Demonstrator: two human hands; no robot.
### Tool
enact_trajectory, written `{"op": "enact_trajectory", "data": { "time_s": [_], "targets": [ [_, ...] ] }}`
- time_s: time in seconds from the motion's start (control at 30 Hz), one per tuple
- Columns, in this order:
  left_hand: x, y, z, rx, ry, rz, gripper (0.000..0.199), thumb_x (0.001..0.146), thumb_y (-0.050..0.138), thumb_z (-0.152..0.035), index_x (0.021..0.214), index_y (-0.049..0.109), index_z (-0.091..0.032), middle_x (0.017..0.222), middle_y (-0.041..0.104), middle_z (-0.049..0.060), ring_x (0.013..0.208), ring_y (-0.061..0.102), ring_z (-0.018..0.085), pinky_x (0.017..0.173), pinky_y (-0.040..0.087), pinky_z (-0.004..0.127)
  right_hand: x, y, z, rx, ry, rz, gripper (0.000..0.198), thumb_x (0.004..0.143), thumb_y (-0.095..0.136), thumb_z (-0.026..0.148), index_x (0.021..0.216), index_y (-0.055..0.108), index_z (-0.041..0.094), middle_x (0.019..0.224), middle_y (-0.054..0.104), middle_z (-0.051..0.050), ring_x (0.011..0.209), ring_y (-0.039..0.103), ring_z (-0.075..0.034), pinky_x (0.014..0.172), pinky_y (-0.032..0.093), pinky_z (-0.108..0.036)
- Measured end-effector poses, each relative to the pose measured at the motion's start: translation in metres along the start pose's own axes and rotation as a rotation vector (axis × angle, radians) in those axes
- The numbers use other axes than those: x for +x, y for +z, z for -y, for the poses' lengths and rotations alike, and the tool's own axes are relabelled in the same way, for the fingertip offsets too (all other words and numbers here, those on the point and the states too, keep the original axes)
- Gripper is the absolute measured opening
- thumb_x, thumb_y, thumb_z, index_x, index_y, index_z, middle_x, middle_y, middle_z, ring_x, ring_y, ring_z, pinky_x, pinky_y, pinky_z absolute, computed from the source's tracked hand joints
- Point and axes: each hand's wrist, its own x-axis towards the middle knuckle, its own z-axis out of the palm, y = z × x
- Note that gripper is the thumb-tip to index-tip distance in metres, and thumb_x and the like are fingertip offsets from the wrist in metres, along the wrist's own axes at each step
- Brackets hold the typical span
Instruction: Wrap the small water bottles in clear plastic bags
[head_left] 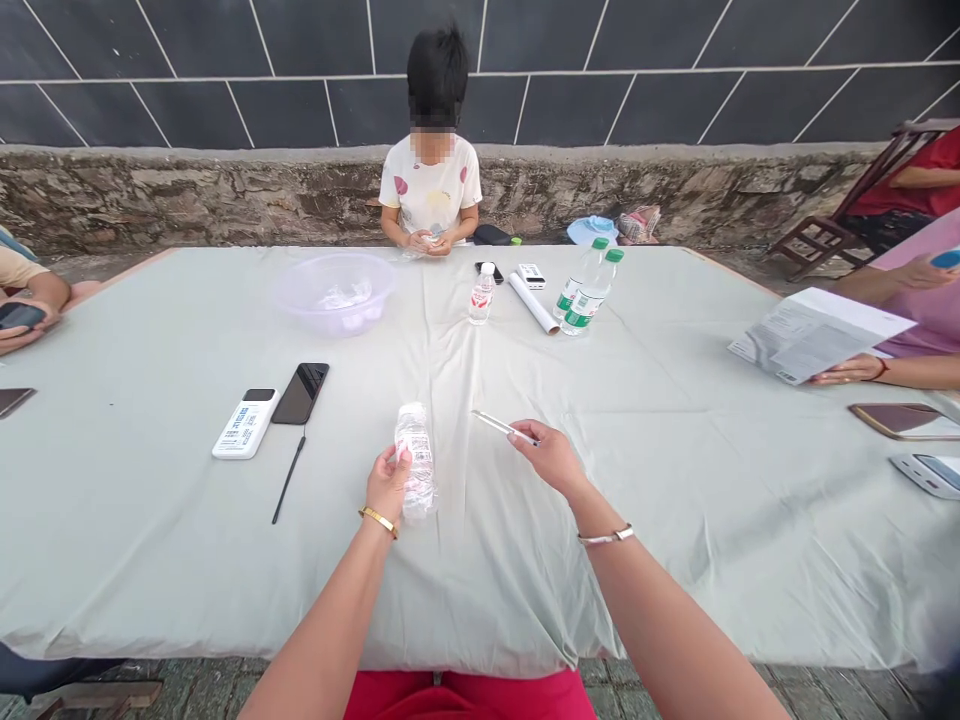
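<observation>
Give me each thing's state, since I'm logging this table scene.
Left hand: shut on clear bottle.
Clear bottle: upright, held.
Right hand: shut on thin stick.
Thin stick: held, tilted.
Black phone: flat, screen dark.
Two green-capped bottles: capped.
Clear basin: upright on the cloth.

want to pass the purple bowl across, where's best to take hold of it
Take the purple bowl by its rim, coming down from above on the near edge. It sits upright and open-topped, its sloping see-through walls offer little purchase, and the stuff inside lies low, so the lip is free. Two hands on opposite edges would likely be steadier.
</observation>
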Motion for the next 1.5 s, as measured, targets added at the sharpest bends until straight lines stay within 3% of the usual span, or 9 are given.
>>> {"op": "enact_trajectory", "data": {
  "time_s": [0.1, 0.3, 0.5, 0.63, 0.87, 1.07, 1.23, 1.37, 1.5],
  "targets": [
    [-0.001, 0.000, 0.001, 0.046, -0.002, 0.009, 0.065, 0.063, 0.076, -0.046, 0.116, 0.052, -0.018, 0.091, 0.063, 0.006, 0.080, 0.063, 0.017, 0.069, 0.050, 0.027, 0.024, 0.025, -0.032, -0.183, 0.141, -0.286, 0.028, 0.083, 0.047, 0.031, 0.101, 0.065, 0.019, 0.093, 0.066, -0.008, 0.086, 0.057, -0.022, 0.073, 0.042, -0.032],
    [0.002, 0.003, -0.003, 0.267, -0.005, -0.073, 0.067, 0.066, 0.073, -0.046, 0.122, 0.048, -0.020, 0.091, 0.059, 0.005, 0.081, 0.062, 0.016, 0.070, 0.050, 0.028, 0.013, 0.055, -0.024, -0.379, -0.074, -0.340, 0.027, 0.081, 0.052, 0.020, 0.106, 0.062, 0.017, 0.110, 0.060, -0.013, 0.100, 0.053, -0.028, 0.082, 0.041, -0.039],
    [0.007, 0.002, -0.005, 0.377, 0.004, -0.183, 0.075, 0.069, 0.068, -0.047, 0.131, 0.038, -0.018, 0.086, 0.056, 0.003, 0.077, 0.062, 0.017, 0.070, 0.050, 0.029, -0.055, 0.099, 0.029, -0.028, -0.484, 0.195, 0.034, 0.077, 0.065, 0.039, 0.106, 0.056, 0.023, 0.086, 0.061, -0.002, 0.062, 0.055, -0.014, 0.058, 0.044, -0.027],
    [0.005, -0.002, -0.008, 0.441, 0.055, -0.207, 0.077, 0.069, 0.069, -0.047, 0.132, 0.037, -0.017, 0.083, 0.058, 0.003, 0.077, 0.062, 0.018, 0.073, 0.050, 0.031, -0.067, 0.114, 0.035, 0.062, -0.543, 0.106, 0.013, 0.088, 0.051, 0.027, 0.079, 0.058, 0.021, 0.074, 0.059, -0.002, 0.062, 0.054, -0.014, 0.059, 0.042, -0.027],
    [0.007, -0.004, -0.014, 0.576, 0.045, -0.166, 0.077, 0.071, 0.063, -0.054, 0.135, 0.037, -0.020, 0.091, 0.061, 0.006, 0.081, 0.063, 0.020, 0.067, 0.050, 0.030, -0.076, 0.110, 0.020, 0.422, -0.366, 0.023, 0.021, 0.083, 0.058, 0.034, 0.066, 0.056, 0.021, 0.066, 0.057, -0.001, 0.061, 0.053, -0.013, 0.056, 0.043, -0.025],
    [0.006, -0.003, -0.014, 0.649, 0.053, -0.096, 0.078, 0.072, 0.063, -0.050, 0.136, 0.034, -0.019, 0.087, 0.062, 0.004, 0.074, 0.063, 0.018, 0.064, 0.050, 0.027, -0.088, 0.109, -0.001, 0.412, -0.149, 0.118, 0.024, 0.079, 0.059, 0.039, 0.065, 0.056, 0.020, 0.064, 0.056, 0.000, 0.058, 0.051, -0.013, 0.055, 0.044, -0.026],
    [0.007, 0.004, -0.015, 0.802, 0.164, -0.024, 0.074, 0.072, 0.062, -0.055, 0.134, 0.040, -0.022, 0.094, 0.062, 0.005, 0.075, 0.063, 0.018, 0.066, 0.049, 0.029, -0.060, 0.096, 0.016, 0.415, -0.072, 0.099, 0.033, 0.079, 0.056, 0.046, 0.100, 0.057, 0.021, 0.099, 0.062, -0.006, 0.085, 0.060, -0.018, 0.064, 0.051, -0.029],
    [0.011, 0.008, -0.007, 0.681, 0.208, 0.038, 0.059, 0.074, 0.064, -0.042, 0.128, 0.048, -0.024, 0.073, 0.058, -0.001, 0.058, 0.059, 0.015, 0.058, 0.048, 0.027, -0.035, 0.100, 0.026, 0.272, -0.117, 0.127, 0.046, 0.078, 0.057, 0.038, 0.120, 0.052, 0.023, 0.109, 0.063, -0.007, 0.094, 0.060, -0.020, 0.077, 0.050, -0.035],
    [0.010, 0.006, -0.001, 0.473, 0.158, 0.000, 0.040, 0.075, 0.063, -0.032, 0.113, 0.055, -0.023, 0.068, 0.055, -0.003, 0.050, 0.056, 0.012, 0.051, 0.049, 0.025, -0.033, 0.109, 0.018, 0.266, -0.082, 0.065, 0.029, 0.079, 0.053, 0.033, 0.106, 0.058, 0.021, 0.091, 0.067, -0.004, 0.073, 0.062, -0.017, 0.068, 0.050, -0.032]
  ]
}}
